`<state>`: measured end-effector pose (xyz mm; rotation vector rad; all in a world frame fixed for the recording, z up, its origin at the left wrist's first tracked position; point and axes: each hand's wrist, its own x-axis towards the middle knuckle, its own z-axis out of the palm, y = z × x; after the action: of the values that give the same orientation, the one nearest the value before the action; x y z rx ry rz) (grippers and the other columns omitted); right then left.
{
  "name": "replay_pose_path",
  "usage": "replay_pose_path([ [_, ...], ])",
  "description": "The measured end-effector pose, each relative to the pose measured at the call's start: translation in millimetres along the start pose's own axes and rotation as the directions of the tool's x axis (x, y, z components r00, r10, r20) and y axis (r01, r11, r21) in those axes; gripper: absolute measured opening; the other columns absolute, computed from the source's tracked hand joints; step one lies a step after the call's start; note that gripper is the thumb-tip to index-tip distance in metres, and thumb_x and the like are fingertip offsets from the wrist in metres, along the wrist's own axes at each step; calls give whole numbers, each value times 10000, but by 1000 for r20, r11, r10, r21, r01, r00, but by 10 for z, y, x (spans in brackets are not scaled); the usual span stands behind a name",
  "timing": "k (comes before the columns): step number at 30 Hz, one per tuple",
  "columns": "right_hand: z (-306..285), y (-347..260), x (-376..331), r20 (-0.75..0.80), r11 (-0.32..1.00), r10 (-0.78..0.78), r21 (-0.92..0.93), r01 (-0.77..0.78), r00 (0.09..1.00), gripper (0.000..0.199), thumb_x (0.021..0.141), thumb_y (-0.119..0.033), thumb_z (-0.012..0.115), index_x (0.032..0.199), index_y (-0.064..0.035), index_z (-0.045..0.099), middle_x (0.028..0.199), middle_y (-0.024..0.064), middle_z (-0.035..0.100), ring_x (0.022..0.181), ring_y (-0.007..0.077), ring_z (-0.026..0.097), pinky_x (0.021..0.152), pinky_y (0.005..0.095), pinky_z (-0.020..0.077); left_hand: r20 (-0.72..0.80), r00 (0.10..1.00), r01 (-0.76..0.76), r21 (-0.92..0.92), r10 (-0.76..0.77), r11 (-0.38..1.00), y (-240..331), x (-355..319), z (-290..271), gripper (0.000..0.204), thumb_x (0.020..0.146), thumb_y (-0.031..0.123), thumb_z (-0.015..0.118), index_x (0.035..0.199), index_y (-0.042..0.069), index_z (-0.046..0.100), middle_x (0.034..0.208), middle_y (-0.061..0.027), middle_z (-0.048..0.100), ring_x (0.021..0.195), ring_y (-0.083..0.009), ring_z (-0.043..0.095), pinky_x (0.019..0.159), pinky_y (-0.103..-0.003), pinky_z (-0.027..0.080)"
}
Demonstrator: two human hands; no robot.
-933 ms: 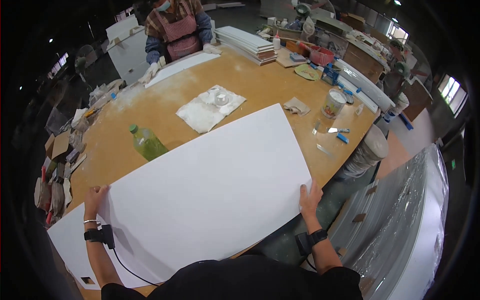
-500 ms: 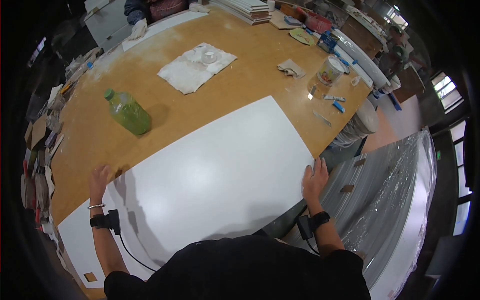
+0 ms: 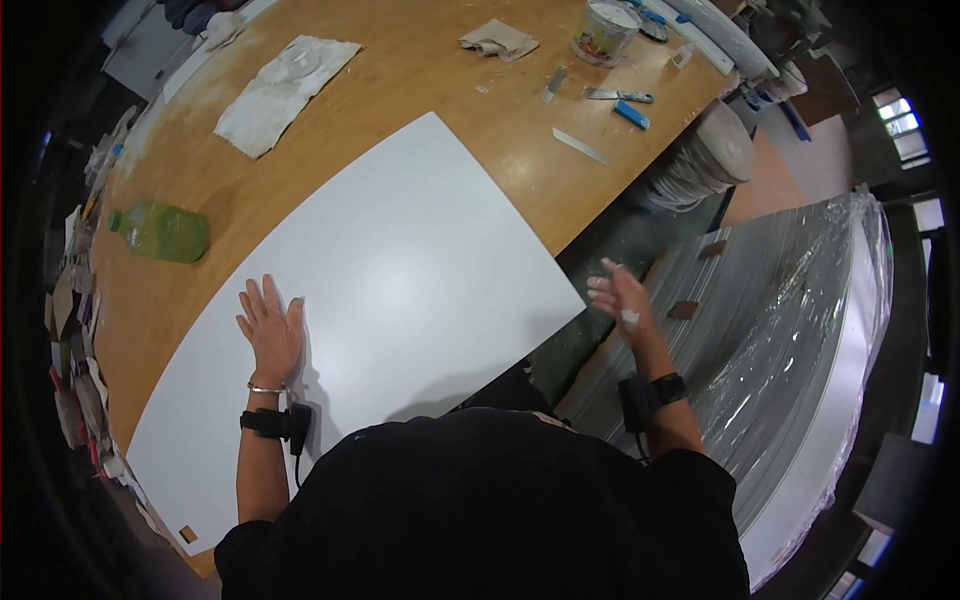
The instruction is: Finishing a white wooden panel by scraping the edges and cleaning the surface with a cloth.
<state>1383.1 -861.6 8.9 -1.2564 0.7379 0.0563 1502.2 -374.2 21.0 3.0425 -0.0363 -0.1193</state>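
Lying on the tan tabletop (image 3: pixel 390 85), the white panel (image 3: pixel 405 265) is stretching from the centre toward eight o'clock; the left hand (image 3: pixel 271 338) is resting on it at nine, spread wide, holding nothing; the right hand (image 3: pixel 623 302) is hovering at three, half-curled, empty

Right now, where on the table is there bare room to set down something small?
Bare tabletop: between the green bottle and the white sheet; between that sheet and the tan cloth, beyond the white panel. Crowded: the far right, where tub, scraper, blue tool and blade sit close together.
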Motion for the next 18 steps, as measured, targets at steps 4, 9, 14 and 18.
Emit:
replay_pose_path([
  [4, 59, 42, 162, 374, 991, 17, -127, 33, 927, 436, 881, -322, 532, 1171, 3, 506, 920, 84, 609, 772, 96, 562, 651, 227, 462, -29, 991, 130, 47, -129, 990, 388, 207, 43, 662, 902, 467, 343, 1393, 59, 169, 1427, -264, 88, 1324, -429, 44, 1031, -577, 41],
  [9, 157, -120, 240, 422, 939, 89, -337, 65, 902, 313, 835, -236, 597, 988, 37, 580, 784, 17, 582, 700, 63, 510, 579, 219, 412, -53, 960, 274, 6, -274, 962, 787, 453, 150, 672, 899, 488, 316, 1391, 53, 172, 1423, -271, 100, 1327, -424, 44, 1032, -578, 55],
  [14, 227, -263, 247, 538, 914, 148, -396, 94, 830, 328, 822, -232, 606, 1005, 35, 559, 799, 41, 596, 686, 73, 521, 595, 232, 426, -100, 945, 311, -9, -311, 950, 999, 486, 120, 649, 898, 475, 313, 1387, 63, 199, 1426, -252, 130, 1336, -390, 65, 1045, -552, 49],
  [18, 29, -339, 328, 533, 908, 210, -417, 39, 820, 283, 822, -157, 588, 1023, 38, 544, 793, 52, 595, 683, 94, 539, 607, 234, 442, -130, 936, 322, -65, -328, 945, 1059, 462, 68, 638, 894, 466, 323, 1384, 70, 218, 1433, -227, 137, 1344, -352, 80, 1064, -513, 53],
])
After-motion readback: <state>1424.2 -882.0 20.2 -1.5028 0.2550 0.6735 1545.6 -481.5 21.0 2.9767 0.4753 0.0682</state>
